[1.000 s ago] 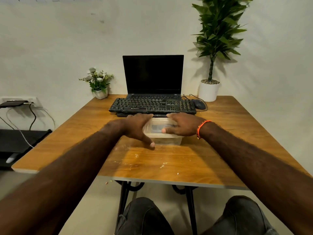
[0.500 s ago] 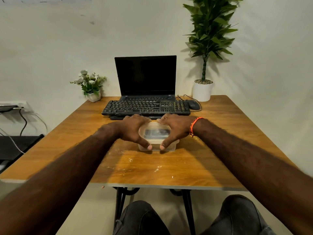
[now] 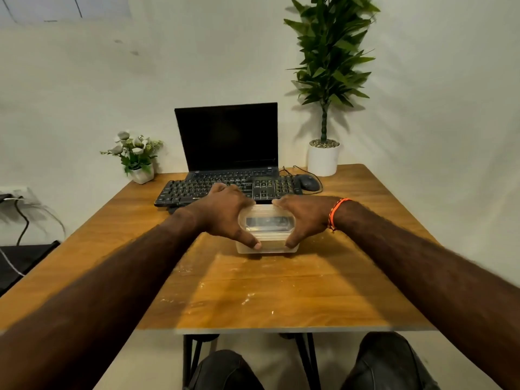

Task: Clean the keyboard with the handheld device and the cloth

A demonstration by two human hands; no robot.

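Both thumbs now curled lower, left hand [image 3: 225, 215] and right hand [image 3: 305, 218] grip clear container [image 3: 267, 235] sides

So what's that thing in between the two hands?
A clear plastic box with a lid sits between the left hand and the right hand, which grip its sides, as the head view shows.

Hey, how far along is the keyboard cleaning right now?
Barely begun. Nothing looks cleaned yet: the keyboard sits untouched in front of the laptop. In hand: the left hand and right hand grip a lidded clear plastic box on the table; something dark shows inside. Left: opening it, then all the cleaning and wiping.
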